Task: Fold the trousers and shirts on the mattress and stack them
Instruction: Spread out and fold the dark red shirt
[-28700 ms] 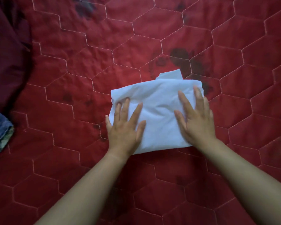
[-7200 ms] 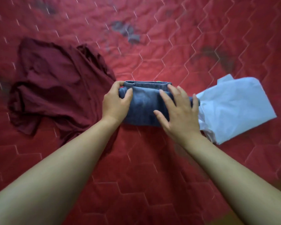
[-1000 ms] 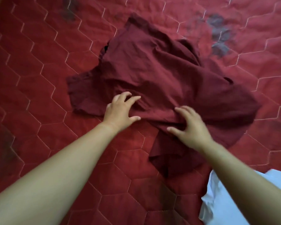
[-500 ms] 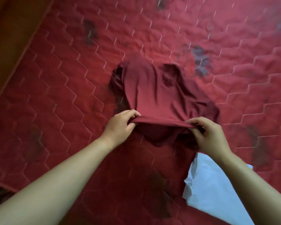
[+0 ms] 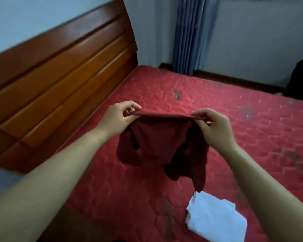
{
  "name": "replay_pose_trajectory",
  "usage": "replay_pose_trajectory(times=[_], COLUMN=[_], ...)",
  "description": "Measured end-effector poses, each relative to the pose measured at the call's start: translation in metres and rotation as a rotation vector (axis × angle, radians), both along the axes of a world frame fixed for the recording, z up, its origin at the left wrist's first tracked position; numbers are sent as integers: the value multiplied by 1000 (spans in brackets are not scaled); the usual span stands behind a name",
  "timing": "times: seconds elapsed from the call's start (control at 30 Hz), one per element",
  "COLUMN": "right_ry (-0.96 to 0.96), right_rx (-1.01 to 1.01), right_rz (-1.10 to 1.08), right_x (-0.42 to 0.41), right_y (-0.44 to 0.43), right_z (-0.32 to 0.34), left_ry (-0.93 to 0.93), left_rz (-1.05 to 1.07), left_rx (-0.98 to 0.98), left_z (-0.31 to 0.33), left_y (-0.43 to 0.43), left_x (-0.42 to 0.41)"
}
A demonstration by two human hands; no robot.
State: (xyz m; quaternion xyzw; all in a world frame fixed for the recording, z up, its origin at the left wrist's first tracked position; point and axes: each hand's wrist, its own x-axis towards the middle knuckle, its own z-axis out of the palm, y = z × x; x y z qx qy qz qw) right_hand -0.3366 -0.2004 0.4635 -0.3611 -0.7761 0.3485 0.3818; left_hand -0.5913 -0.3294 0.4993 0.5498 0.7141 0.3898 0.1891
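A dark red shirt [image 5: 157,142] hangs in the air above the red quilted mattress [image 5: 234,123]. My left hand [image 5: 117,117] pinches the left end of its top edge and my right hand [image 5: 213,126] pinches the right end, so the edge is stretched level between them. The rest of the shirt dangles crumpled below. A folded white shirt [image 5: 215,219] lies on the mattress at the lower right, partly behind my right forearm. The folded blue trousers are not in sight.
A brown wooden headboard [image 5: 59,72] runs along the left side of the mattress. Blue curtains [image 5: 191,34] hang at the far wall. A dark object [image 5: 301,81] stands at the far right edge. Dark stains mark the mattress.
Both hands have lifted the dark red shirt off the mattress and hold it higher. The view has tilted up, showing the headboard and walls.
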Motion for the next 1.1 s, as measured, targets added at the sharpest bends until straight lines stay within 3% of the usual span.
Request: replay_pose_trajectory(times=[0.13,0.23,0.33,0.5,0.67,0.9,1.0,1.1], right_ry=[51,-178,-516,-587,-548,-545,-518,-575], right_rx=[53,-18,-122,-344,-504,-606,-680,-689], right_rz=[-31,-37,-41,-83,-225,-471,-492,-451], right_x=[-28,-62,-87,-109,-118,-70,-65,-65], right_y=[8,28,37,4,-24,-63,-83,-99], right_z=[44,25,-42,-179,-295,-416,-455,-484], left_ry=[32,128,233,211,229,189,261,459], left_rz=[26,105,187,228,18,-415,-551,-681], left_rx=[70,-15,-213,-479,-676,-736,-746,-799], left_z=[39,21,-48,-193,-314,-449,-496,-526], left_y=[1,17,38,74,94,97,81,62], left_x=[-18,-48,-94,-161,-175,-93,-63,-54])
